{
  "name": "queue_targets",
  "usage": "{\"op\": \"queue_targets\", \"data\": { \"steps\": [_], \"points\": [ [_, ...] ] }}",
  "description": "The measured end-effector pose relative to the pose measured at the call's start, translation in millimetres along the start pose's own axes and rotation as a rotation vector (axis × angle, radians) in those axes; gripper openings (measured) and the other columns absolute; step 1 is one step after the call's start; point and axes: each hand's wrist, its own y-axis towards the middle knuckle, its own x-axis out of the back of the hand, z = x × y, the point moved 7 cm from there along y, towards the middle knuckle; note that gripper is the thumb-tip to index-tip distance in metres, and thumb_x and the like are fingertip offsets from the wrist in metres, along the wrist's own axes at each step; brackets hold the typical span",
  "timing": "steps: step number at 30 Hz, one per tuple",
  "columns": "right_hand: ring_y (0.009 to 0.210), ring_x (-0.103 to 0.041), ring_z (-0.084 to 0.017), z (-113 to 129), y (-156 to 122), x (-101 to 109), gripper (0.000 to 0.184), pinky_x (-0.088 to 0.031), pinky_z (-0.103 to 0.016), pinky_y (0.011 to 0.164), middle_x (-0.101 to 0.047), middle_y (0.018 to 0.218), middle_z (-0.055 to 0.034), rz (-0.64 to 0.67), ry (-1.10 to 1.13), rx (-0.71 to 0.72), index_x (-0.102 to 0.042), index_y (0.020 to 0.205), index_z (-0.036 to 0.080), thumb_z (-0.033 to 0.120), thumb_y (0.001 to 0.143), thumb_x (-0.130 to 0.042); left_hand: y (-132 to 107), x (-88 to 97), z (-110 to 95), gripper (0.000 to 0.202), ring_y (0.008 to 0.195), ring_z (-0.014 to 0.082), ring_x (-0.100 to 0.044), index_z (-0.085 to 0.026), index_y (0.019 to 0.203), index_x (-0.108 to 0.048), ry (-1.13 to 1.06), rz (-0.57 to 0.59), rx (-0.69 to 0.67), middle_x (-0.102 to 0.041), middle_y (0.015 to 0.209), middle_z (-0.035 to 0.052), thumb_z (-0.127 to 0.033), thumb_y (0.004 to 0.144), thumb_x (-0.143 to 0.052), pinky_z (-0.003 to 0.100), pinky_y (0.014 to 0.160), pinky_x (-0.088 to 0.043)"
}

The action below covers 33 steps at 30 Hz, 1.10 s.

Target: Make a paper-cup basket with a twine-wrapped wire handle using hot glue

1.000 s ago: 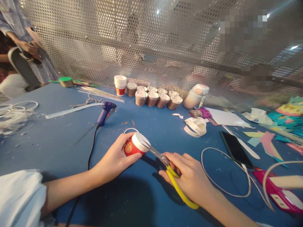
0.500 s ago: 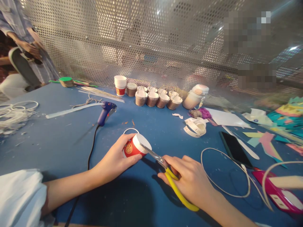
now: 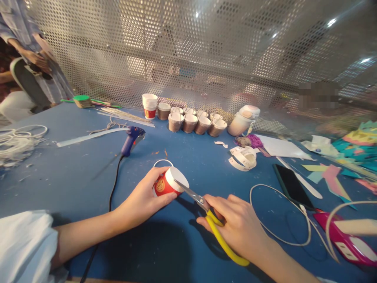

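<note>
My left hand (image 3: 143, 200) is wrapped round a red paper cup (image 3: 166, 182) lying on its side, its white bottom turned toward the right. My right hand (image 3: 238, 226) grips yellow-handled scissors (image 3: 210, 220). The metal blades point up and left and touch the cup at the edge of its white bottom. Both hands rest low over the blue table (image 3: 73, 177). A thin white ring (image 3: 163, 161) lies just behind the cup.
A blue glue gun (image 3: 131, 138) with a black cord lies left of centre. Stacked paper cups (image 3: 149, 105) and brown-covered cups (image 3: 194, 122) line the perforated metal wall. A phone (image 3: 290, 185), white wire hoops, paper strips and coloured paper scraps lie right. A person stands far left.
The scissor blades have slid in from the right and closed against the cup's bottom edge. My right hand followed slightly left; my left hand kept the cup in place.
</note>
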Motion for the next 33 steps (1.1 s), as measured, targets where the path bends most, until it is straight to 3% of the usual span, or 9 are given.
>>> {"op": "queue_targets", "data": {
  "steps": [9, 16, 21, 25, 29, 33],
  "points": [
    [0.047, -0.052, -0.012, -4.1, 0.5, 2.8, 0.033, -0.037, -0.025, 0.053, -0.067, 0.065, -0.0023, -0.057, 0.043, -0.028, -0.065, 0.092, 0.017, 0.048, 0.089, -0.054, 0.0, -1.2, 2.3, 0.056, 0.102, 0.0249, -0.060, -0.019, 0.125, -0.048, -0.087, 0.012, 0.040, -0.061, 0.117, 0.0107, -0.040, 0.077, -0.067, 0.035, 0.082, -0.051],
    [0.047, -0.053, -0.013, -49.5, 0.1, -4.4, 0.036, -0.041, -0.024, 0.052, -0.061, 0.057, -0.0001, -0.180, -0.101, -0.242, -0.066, 0.098, 0.019, 0.051, 0.085, -0.056, 1.5, -0.7, 3.3, 0.060, 0.105, 0.0248, -0.059, -0.022, 0.128, -0.046, -0.337, 0.060, 0.144, -0.059, 0.124, 0.0087, -0.040, 0.075, -0.068, 0.032, 0.079, -0.052],
    [0.058, -0.062, -0.017, -82.4, 6.2, -25.0, 0.034, -0.042, -0.025, 0.052, -0.066, 0.072, 0.0012, -0.068, -0.102, -0.420, -0.062, 0.107, 0.026, 0.044, 0.079, -0.064, 2.3, -5.1, 2.0, 0.053, 0.102, 0.0242, -0.061, -0.019, 0.122, -0.052, -0.603, 0.115, 0.197, -0.064, 0.116, 0.0092, -0.036, 0.075, -0.067, 0.033, 0.084, -0.048],
    [0.072, -0.065, -0.018, -98.2, 8.7, -34.6, 0.046, -0.049, -0.029, 0.063, -0.068, 0.087, -0.0005, -0.018, -0.005, -0.536, -0.058, 0.116, 0.025, 0.038, 0.073, -0.069, 2.2, -11.8, 6.9, 0.044, 0.097, 0.0228, -0.061, -0.019, 0.118, -0.055, -0.754, 0.175, 0.268, -0.063, 0.113, 0.0095, -0.039, 0.079, -0.063, 0.034, 0.080, -0.050],
    [0.074, -0.063, -0.017, -100.8, 9.6, -36.0, 0.050, -0.049, -0.030, 0.067, -0.068, 0.092, -0.0019, -0.041, 0.038, -0.537, -0.057, 0.120, 0.023, 0.037, 0.073, -0.069, 4.1, -15.1, 6.8, 0.051, 0.089, 0.0206, -0.061, -0.018, 0.113, -0.056, -0.790, 0.253, 0.244, -0.064, 0.104, 0.0086, -0.043, 0.071, -0.074, 0.035, 0.077, -0.051],
    [0.072, -0.060, -0.016, -96.4, 10.6, -33.3, 0.048, -0.048, -0.029, 0.068, -0.066, 0.091, -0.0026, -0.086, 0.055, -0.545, -0.058, 0.119, 0.019, 0.034, 0.074, -0.069, 8.4, -15.6, 6.8, 0.060, 0.081, 0.0165, -0.060, -0.016, 0.111, -0.055, -0.745, 0.269, 0.192, -0.063, 0.094, 0.0061, -0.033, 0.061, -0.084, 0.032, 0.075, -0.050]
  ]
}}
